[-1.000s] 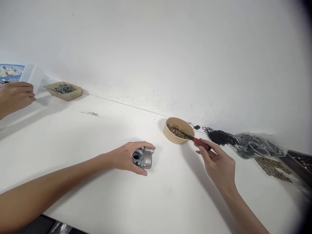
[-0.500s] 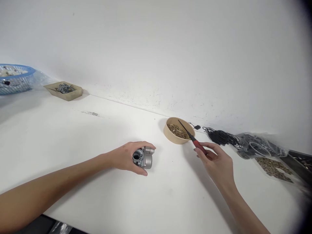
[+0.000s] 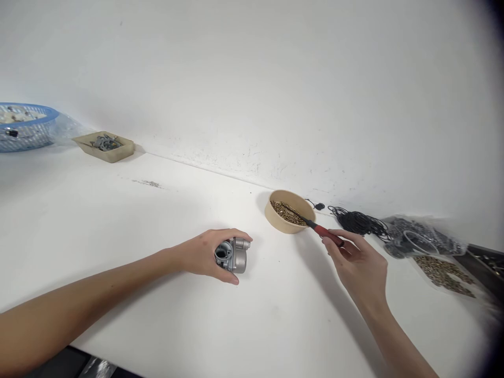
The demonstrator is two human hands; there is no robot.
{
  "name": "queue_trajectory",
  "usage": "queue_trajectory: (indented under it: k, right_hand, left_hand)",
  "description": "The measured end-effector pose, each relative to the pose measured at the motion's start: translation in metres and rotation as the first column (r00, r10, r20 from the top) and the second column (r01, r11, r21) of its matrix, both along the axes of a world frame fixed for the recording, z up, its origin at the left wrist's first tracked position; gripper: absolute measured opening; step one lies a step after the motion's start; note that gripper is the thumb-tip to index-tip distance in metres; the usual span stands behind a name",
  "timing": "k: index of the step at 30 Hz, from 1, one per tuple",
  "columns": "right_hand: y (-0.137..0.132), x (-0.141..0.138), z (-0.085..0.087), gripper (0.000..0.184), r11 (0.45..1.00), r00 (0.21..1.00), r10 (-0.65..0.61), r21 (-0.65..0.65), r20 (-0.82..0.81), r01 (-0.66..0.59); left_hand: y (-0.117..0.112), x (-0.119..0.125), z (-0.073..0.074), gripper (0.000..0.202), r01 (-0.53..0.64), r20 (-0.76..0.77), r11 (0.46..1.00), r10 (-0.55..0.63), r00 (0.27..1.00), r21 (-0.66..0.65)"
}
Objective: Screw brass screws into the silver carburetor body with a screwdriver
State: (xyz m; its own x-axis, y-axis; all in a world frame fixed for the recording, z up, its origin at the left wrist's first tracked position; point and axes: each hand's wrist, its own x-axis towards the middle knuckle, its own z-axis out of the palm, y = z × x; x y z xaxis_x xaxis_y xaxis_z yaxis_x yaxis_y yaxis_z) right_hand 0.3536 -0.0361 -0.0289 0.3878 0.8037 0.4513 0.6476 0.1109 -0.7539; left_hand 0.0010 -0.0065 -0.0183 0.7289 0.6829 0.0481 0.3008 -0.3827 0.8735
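Observation:
My left hand (image 3: 212, 254) is wrapped round a silver metal carburetor (image 3: 237, 258) on the white table, thumb and fingers on opposite sides of it. Its round bore faces up toward me. To the right, my right hand (image 3: 356, 268) grips a screwdriver (image 3: 325, 232) by its red and black handle. The dark shaft reaches over the rim of a tan round bowl (image 3: 277, 222), and its tip lies among the brass-coloured screws (image 3: 287, 212) inside. Whether the tip touches a screw is too small to tell.
Right of the bowl lie a bundle of black cords (image 3: 358, 220), a clear bag of dark parts (image 3: 427, 239) and a tray of small metal pieces (image 3: 444, 274). Far left are a beige tray (image 3: 122, 153) with metal parts and a blue basket (image 3: 29, 134). A wall (image 3: 252, 94) rises behind.
My right hand has shifted slightly right and tilted the screwdriver flatter, so its tip has dropped from the bowl's far rim down to the screws. My left hand and the carburetor stay put.

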Motion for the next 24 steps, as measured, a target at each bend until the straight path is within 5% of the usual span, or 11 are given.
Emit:
queue_trajectory:
  k: [6, 24]
  right_hand:
    - [-0.0020, -0.0059, 0.0039, 0.029, 0.995, 0.997, 0.013, 0.099, 0.078, -0.021]
    - [-0.0027, -0.0044, 0.0062, 0.031, 0.995, 0.996, -0.036, 0.093, 0.079, 0.029]
  left_hand:
    - [0.0000, -0.0001, -0.0010, 0.080, 0.000, 0.003, 1.000, 0.000, 1.000, 0.007]
    - [0.0003, 0.0000, -0.0009, 0.080, 0.000, 0.001, 1.000, 0.000, 1.000, 0.002]
